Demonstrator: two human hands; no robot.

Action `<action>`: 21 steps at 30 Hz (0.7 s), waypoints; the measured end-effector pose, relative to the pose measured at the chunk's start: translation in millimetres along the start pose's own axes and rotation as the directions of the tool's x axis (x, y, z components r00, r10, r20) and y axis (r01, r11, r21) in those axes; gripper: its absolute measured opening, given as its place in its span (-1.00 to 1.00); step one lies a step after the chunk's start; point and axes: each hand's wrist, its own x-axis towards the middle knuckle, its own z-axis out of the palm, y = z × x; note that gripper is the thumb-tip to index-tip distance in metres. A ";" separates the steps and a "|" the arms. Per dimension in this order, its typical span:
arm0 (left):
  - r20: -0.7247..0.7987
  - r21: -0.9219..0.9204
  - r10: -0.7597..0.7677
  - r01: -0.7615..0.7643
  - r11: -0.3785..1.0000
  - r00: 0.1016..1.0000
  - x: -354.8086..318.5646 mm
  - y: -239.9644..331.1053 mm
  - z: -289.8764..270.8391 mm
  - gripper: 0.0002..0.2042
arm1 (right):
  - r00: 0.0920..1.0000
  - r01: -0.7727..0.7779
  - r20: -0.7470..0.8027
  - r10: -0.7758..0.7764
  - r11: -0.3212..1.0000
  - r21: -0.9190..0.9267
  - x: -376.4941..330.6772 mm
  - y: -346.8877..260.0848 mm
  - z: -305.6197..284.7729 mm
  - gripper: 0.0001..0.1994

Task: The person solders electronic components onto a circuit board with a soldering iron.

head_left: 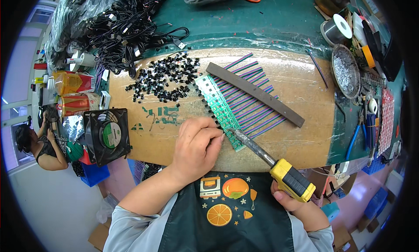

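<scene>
Head view: right grip (284, 197) wraps a soldering iron (291, 180); left grip (198, 143) narrow, contents unclear.

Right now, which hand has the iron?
The right hand: it holds the yellow-handled iron. The left hand is by the green boards instead.

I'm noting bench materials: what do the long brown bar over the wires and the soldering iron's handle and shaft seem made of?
Long bar: perhaps painted metal or wood; matte grey-brown with straight edges, but no clear grain.
Handle: probably moulded plastic; a yellow shell with a black inset that may be rubber.
Shaft: likely metal; grey with bright highlights and dark patches.
</scene>
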 end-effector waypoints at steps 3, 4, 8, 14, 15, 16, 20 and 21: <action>0.004 -0.002 0.000 0.000 1.000 1.000 -0.6 -0.9 0.0 -0.81 | 0.995 -0.003 -0.099 0.017 0.991 0.131 2.0 -3.6 5.5 -0.79; 0.004 -0.006 0.001 -0.001 1.000 1.000 -0.8 -1.4 0.0 -0.82 | 0.995 -0.004 -0.099 0.017 0.991 0.131 1.6 -3.2 5.2 -0.79; 0.005 -0.006 -0.002 0.002 1.000 1.000 0.2 -1.1 -0.9 -0.82 | 0.995 -0.079 -0.047 0.085 0.991 0.106 0.1 0.9 4.7 -0.78; 0.003 -0.013 0.001 -0.001 1.000 1.000 0.6 -1.0 -0.9 -0.82 | 0.994 -0.063 -0.080 0.075 0.987 0.148 -0.7 2.7 8.9 -0.80; 0.004 -0.017 0.004 -0.004 1.000 1.000 0.5 -1.5 -0.9 -0.83 | 0.995 -0.060 -0.071 0.067 0.994 0.096 -0.6 2.7 8.6 -0.80; 0.004 -0.020 0.008 -0.008 1.000 1.000 0.3 -1.8 -0.8 -0.83 | 0.995 -0.059 -0.070 0.066 0.994 0.095 -0.7 2.3 8.4 -0.80; -0.004 -0.024 -0.002 0.002 1.000 1.000 -1.1 -2.3 -0.3 -0.83 | 0.995 -0.054 -0.083 0.061 0.996 0.078 -1.4 1.3 9.1 -0.82; -0.001 -0.024 0.001 -0.001 1.000 1.000 -0.8 -2.0 -0.5 -0.83 | 0.994 -0.053 -0.091 0.063 0.993 0.107 -2.0 1.9 9.6 -0.82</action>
